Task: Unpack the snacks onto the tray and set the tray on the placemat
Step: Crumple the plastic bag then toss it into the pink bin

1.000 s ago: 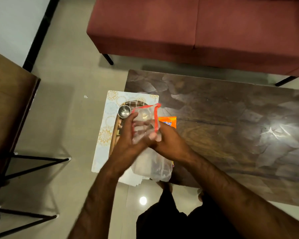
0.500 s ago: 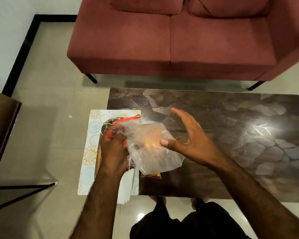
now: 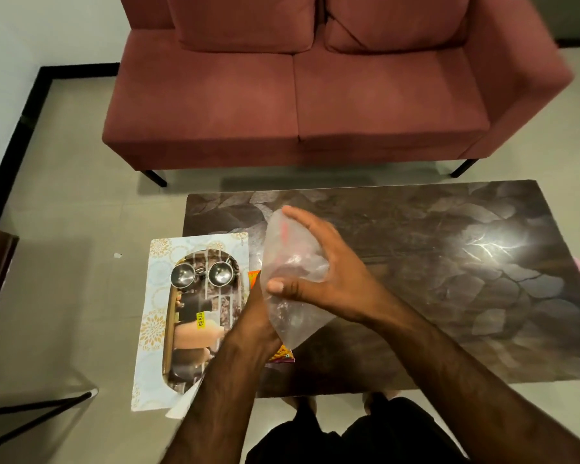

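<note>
Seen from the head camera, both forearms reach forward over the near edge of the dark patterned bench and meet above its left end. The right hand comes in from the right with its wrist bent inward, fingers spread and laid flat across the far side of a clear plastic bag, thumb pressed to the bag's near face, so it is grasping the bag between thumb and fingers. The left hand rises from below, its back turned up; its fingers are hidden behind the bag, and I cannot tell whether it is clenched on the plastic or only resting against it. The bag is crumpled and stands up between the two hands, with a faint red line near its top. Just under the left wrist, an orange snack packet lies on the bench, mostly covered by the bag. To the left of the left hand, the oval tray sits on the pale floral placemat, which overhangs the bench's left edge. On the tray, two small steel cups stand side by side at the far end, with packets nearer, one bearing a yellow price sticker. Beyond the hands stands a red sofa.
</note>
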Demonstrator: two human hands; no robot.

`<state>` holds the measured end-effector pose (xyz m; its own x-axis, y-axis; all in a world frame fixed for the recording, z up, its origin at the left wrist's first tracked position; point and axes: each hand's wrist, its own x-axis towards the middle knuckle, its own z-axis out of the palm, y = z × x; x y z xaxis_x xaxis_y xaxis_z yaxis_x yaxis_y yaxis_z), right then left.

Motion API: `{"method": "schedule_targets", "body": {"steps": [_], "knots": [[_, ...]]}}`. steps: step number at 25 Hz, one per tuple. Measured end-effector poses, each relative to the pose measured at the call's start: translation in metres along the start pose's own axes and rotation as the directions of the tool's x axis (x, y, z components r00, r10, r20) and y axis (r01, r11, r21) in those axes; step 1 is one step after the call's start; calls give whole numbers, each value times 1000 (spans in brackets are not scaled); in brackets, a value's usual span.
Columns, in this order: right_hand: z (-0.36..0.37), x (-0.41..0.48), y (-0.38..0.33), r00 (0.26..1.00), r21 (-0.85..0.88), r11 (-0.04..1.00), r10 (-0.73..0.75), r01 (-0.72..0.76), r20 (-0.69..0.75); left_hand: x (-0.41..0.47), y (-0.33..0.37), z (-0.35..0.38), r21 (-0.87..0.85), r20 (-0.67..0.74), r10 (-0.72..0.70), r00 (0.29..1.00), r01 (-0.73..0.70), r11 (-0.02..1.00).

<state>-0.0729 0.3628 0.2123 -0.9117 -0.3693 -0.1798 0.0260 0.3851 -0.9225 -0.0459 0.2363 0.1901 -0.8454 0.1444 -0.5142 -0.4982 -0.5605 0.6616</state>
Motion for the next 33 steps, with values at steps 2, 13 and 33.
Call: {"method": "schedule_targets", "body": {"steps": [2, 13, 33], "knots": [[-1, -4, -1, 999, -28, 999, -25, 24, -45, -3, -4, 7, 73, 11, 65, 998, -66, 995], [-46, -24, -1, 861, -156, 974, -220, 166, -458, 0, 13, 2, 259, 118, 127, 985, -154, 953], [-208, -113, 59, 962, 52, 987, -135, 151, -239, 18, -101, 192, 549, 19, 458, 889, -392, 738]]}}
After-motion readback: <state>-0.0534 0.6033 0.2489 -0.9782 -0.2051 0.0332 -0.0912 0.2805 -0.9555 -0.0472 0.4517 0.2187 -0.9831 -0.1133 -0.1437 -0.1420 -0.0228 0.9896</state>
